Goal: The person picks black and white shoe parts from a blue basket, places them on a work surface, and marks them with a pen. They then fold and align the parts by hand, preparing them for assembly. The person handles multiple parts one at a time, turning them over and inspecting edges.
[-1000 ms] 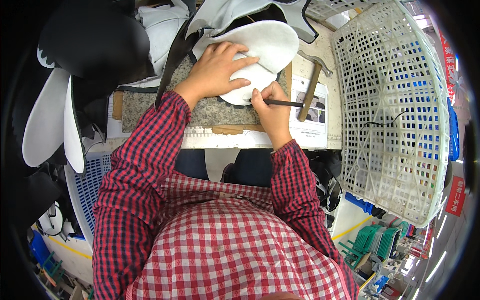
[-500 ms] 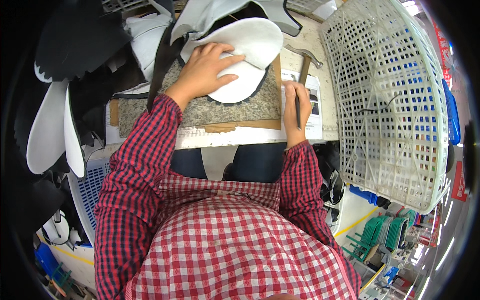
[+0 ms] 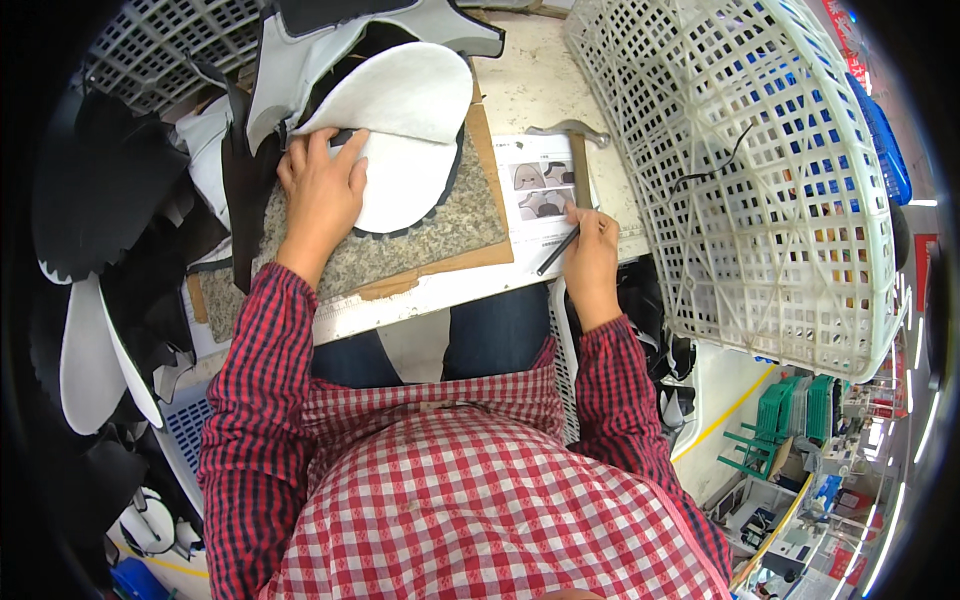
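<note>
A white rounded fabric piece with a black notched edge lies on a speckled stone slab, its upper flap folded back along a crease. My left hand rests at the left side of this piece, fingers apart, fingertips by the crease and thumb on the white face. My right hand is closed round a slim black pen, which slants down to the left over the bench edge. Just beyond that hand, a hammer lies across a printed sheet with pictures.
A large white plastic crate stands at the right. Black and white cut pieces are heaped at the left, with a grey crate behind. Brown cardboard shows under the slab. A blue basket sits low at the left.
The whole view has turned and shifted. My left hand has slid off the middle of the white piece to its left side. The pen now points down-left, and my right hand is lower beside the hammer.
</note>
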`<state>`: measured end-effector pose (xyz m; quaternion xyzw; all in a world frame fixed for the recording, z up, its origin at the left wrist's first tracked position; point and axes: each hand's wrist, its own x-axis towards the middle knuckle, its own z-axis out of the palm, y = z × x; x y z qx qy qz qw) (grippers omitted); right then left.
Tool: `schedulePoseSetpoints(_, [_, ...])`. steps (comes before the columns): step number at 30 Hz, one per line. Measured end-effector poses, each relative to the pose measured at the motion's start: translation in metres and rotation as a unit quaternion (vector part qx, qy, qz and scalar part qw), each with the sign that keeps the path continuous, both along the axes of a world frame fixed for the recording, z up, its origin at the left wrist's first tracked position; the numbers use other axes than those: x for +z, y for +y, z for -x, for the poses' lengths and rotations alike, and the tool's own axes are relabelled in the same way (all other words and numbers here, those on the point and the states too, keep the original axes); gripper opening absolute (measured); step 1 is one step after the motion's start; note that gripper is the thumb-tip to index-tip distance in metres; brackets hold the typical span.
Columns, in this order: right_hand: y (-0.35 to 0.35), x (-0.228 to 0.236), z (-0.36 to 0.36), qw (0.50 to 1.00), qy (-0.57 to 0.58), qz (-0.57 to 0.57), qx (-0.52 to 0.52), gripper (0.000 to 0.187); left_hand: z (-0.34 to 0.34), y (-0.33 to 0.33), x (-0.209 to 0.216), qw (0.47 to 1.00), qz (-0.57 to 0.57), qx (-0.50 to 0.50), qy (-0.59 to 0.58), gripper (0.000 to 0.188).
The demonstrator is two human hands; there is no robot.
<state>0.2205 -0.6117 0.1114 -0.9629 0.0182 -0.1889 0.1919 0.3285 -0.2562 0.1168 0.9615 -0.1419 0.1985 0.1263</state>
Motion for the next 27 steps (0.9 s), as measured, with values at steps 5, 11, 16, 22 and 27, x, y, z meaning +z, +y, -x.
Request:
schedulePoseSetpoints(5, [0.024, 0.044, -0.011, 0.995, -0.096, 0.025, 0.021, 0.021, -0.010, -0.017, -0.007, 0.998, -0.048, -0.026, 0.038, 0.049])
schedulePoseSetpoints(11, [0.116, 0.070, -0.020, 0.963, -0.161, -0.086, 0.200, 0.019, -0.045, -0.095, 0.021, 0.952, 0.192, -0.236, 0.049, 0.042])
schedulePoseSetpoints(16, [0.114, 0.062, 0.014, 0.933, -0.143, -0.217, 0.248, 0.015, 0.023, -0.064, 0.070, 0.941, 0.251, -0.122, -0.189, 0.057])
schedulePoseSetpoints(22, [0.114, 0.040, 0.056, 0.889, -0.051, -0.412, 0.192, 0.036, 0.082, 0.083, 0.090, 0.970, 0.065, 0.222, -0.081, 0.069])
schedulePoseSetpoints(27, [0.145, 0.035, 0.053, 0.905, 0.010, -0.288, 0.313, 0.034, 0.056, 0.082, 0.127, 0.732, 0.678, -0.063, 0.026, 0.021])
